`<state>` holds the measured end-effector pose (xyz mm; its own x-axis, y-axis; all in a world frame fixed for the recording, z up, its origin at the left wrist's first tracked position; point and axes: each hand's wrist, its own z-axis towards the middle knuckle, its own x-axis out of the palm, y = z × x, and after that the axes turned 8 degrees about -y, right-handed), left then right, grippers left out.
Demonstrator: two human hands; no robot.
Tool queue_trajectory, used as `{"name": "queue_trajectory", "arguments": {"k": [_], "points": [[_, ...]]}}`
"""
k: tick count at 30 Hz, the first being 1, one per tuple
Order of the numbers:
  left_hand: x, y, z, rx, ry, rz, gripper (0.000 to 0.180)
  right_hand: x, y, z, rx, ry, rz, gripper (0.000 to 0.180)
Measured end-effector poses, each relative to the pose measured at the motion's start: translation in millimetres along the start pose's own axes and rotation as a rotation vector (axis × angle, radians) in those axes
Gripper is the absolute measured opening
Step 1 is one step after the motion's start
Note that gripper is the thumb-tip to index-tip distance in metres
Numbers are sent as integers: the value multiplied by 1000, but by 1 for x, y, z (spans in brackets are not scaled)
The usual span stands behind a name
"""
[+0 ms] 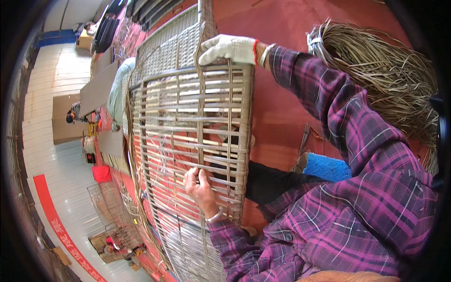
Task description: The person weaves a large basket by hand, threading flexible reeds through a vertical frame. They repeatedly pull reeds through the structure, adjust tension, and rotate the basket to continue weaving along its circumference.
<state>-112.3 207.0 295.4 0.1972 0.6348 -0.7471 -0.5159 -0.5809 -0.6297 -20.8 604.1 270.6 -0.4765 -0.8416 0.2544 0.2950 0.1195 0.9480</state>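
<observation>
A large wicker panel (pixel 190 136) on a frame stands before me. Its far end is tightly woven; the nearer part has bare crosswise bars with a few strands running lengthwise. In a white glove with a red cuff, my right hand (pixel 230 50) is closed over the wicker strands (pixel 201 89) at the edge of the tight weave. Lower down the same run of strands, my bare left hand (pixel 201 190) pinches them between thumb and fingers against the bars. Parts of the fingertips are hidden.
A thick tied bundle of loose wicker strands (pixel 376 70) lies at the right. Beside my leg are a blue pad (pixel 326 167) and a slim hand tool (pixel 304 138) on the red floor (pixel 277 117). Cardboard sheets (pixel 99 89) stand at the left.
</observation>
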Motion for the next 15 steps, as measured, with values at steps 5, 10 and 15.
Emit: {"name": "queue_trajectory", "arguments": {"k": [5, 10, 15], "points": [[-4, 13, 8, -70, 43, -188, 8, -5, -11, 5, -241, 42, -145, 19], [-5, 15, 14, -115, 67, -246, 4, -8, -2, 6, -625, 49, -529, 21], [-7, 21, 17, 14, 40, -48, 8, 6, 14, 34, -760, 288, -790, 32]]}}
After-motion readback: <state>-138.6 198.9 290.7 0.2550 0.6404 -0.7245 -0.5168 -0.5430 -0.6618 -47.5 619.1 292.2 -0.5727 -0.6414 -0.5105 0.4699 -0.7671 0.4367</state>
